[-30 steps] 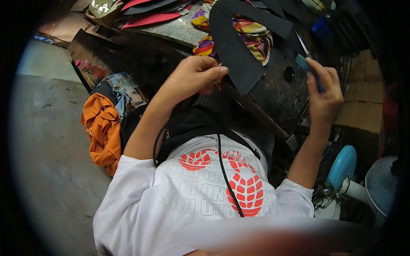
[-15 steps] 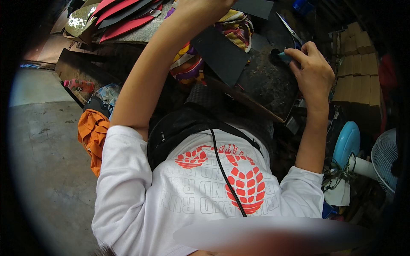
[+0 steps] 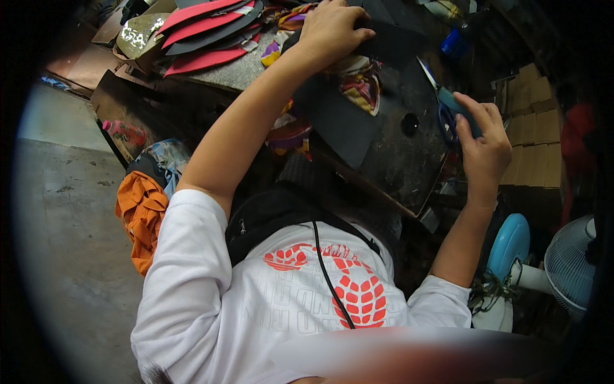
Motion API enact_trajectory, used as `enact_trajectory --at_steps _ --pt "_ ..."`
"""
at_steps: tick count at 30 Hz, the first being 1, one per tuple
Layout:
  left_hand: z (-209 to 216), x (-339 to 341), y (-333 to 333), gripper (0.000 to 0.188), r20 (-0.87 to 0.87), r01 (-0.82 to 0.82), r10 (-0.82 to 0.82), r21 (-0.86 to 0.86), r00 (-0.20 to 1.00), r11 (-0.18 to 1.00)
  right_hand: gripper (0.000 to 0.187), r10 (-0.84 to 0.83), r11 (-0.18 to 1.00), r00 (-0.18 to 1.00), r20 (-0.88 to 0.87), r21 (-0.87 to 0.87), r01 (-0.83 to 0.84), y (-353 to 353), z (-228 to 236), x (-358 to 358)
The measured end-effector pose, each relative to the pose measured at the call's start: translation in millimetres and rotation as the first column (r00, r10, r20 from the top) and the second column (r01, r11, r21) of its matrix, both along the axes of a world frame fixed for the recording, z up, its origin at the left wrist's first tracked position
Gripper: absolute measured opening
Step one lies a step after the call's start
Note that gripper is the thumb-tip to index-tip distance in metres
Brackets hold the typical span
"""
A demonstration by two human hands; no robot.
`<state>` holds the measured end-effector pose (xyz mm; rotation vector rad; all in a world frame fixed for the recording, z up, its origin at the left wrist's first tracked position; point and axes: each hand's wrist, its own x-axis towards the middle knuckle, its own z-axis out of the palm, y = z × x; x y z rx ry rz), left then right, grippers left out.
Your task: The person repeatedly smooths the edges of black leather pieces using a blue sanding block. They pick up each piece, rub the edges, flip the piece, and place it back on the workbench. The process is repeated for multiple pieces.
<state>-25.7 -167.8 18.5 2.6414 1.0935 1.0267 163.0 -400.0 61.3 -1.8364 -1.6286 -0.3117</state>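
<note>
My right hand is closed on a teal, flat-looking object, whose kind I cannot make out. Beside it, scissors with dark blue handles lie on the dark worktop, blades pointing away from me. To their left is a small round black spot or pot. At the top, my left hand rests over patterned cloth and dark sheets, its thumb apart. Its other fingers are partly hidden. A black flat piece lies nearer to me.
Red and black curved pieces are stacked on a grey surface at the upper left. Small brown boxes stand at the right, with a fan nearer. Orange cloth hangs at the left. A blue container stands at the back.
My right hand has moved from the round black spot toward the scissors' handles, still with the teal object. More of my left hand now shows. The whole view has shifted, so the worktop appears lower.
</note>
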Motion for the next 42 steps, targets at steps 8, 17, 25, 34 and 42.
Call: enact_trajectory --at_steps 8,17,25,34,42 --pt "-0.4 -7.2 10.9 0.032 0.567 0.470 -0.226 -0.330 0.792 0.818 0.024 0.222 0.974 0.774 -0.592 0.163 -0.155 35.5 -13.8 -1.0" --pt "-15.5 -7.9 0.0 0.029 0.725 0.675 -0.161 -0.503 0.669 0.540 0.020 0.249 0.964 0.831 -0.498 0.209 -0.163 71.2 -12.3 -5.1" --pt "-18.1 -6.9 -0.1 0.029 0.713 0.690 -0.204 -0.501 0.671 0.523 0.020 0.350 0.930 0.810 -0.470 0.274 -0.244 85.7 -15.8 -4.8" --pt "-17.9 -6.8 -1.2 0.029 0.729 0.690 -0.163 -0.516 0.665 0.508 0.019 0.373 0.913 0.822 -0.431 0.327 -0.243 82.5 -13.6 -3.2" --pt "-19.1 -7.6 2.2 0.030 0.734 0.709 -0.157 -0.541 0.661 0.452 0.018 0.410 0.886 0.876 -0.254 0.340 -0.316 74.3 -15.9 -6.5"
